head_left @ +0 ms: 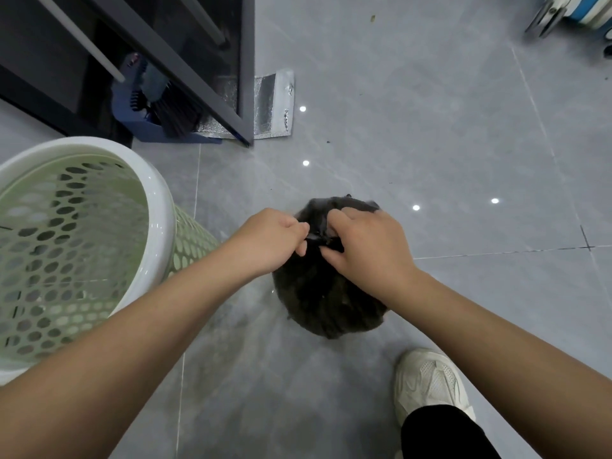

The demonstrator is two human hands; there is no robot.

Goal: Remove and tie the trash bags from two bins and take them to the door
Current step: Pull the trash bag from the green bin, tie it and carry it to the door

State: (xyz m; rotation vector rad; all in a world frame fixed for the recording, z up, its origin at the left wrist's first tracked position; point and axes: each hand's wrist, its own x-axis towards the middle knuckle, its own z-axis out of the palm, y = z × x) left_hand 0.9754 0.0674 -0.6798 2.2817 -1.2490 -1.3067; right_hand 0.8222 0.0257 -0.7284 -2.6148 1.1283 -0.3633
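1. Black plastic is bunching between two bare hands in the head view: a dark bag (331, 293) is sitting on the grey floor (430, 127), out of the bin (82, 246), which is standing just beside it to the left with no liner showing inside.
2. Over the bag's top, the left hand (271, 240) is closing its fingers on a pinch of the gathered neck, while the right hand (367, 246) is curling down and gripping the neck from the other side; the two hands are nearly touching.
3. Judging by this, the tying step is in hand for this bag; whether a knot is already formed cannot be told, as the fingers are hiding it.
4. Next, the move is likely calling for the ends to be crossed and pulled tight, then a lift by the knot toward the door, which is not in sight.
5. Beside the bag, a pale shoe (430, 382) is standing; a brush (172, 111) is leaning at a dark cabinet (149, 38) beyond.
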